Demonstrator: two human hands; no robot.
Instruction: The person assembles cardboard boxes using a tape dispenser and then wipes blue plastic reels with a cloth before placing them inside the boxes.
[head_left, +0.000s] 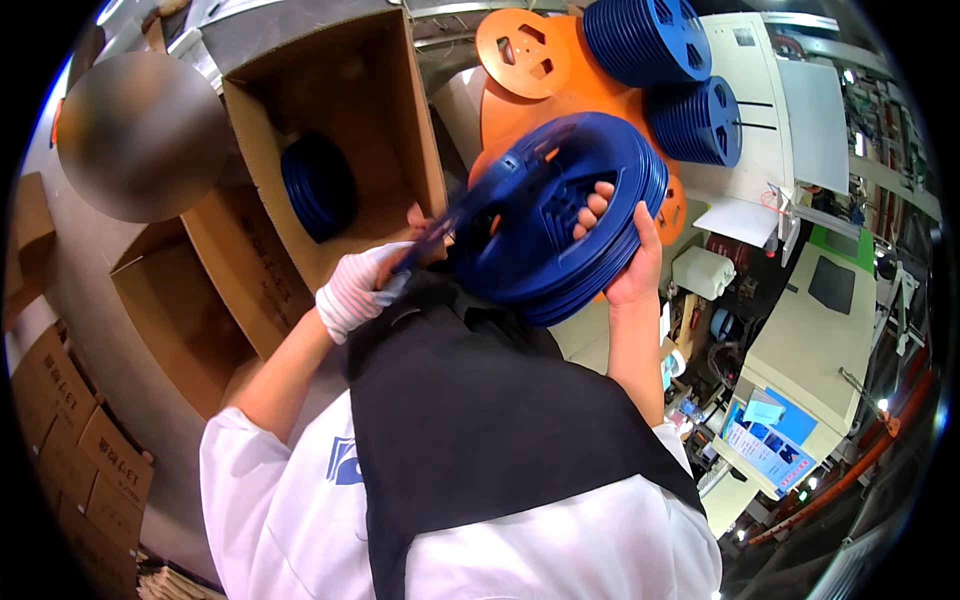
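Note:
A stack of blue plastic reel discs (570, 265) leans in front of my apron. My bare right hand (637, 262) grips its right side, with fingers showing through a cut-out of the top disc. In a striped white glove, my left hand (358, 290) is closed on the edge of a single blue disc (484, 192). That disc is tilted up on edge over the left side of the stack and smeared by motion. Left of it stands an open cardboard box (405, 130), with several blue discs (318, 187) inside against its left wall.
Beyond the stack, two piles of blue discs (640, 42) and loose orange discs (522, 52) rest on an orange surface. Another open carton (180, 300) stands at left, with stacked closed cartons (70, 420) at lower left. A cream-coloured machine (810, 330) is at right.

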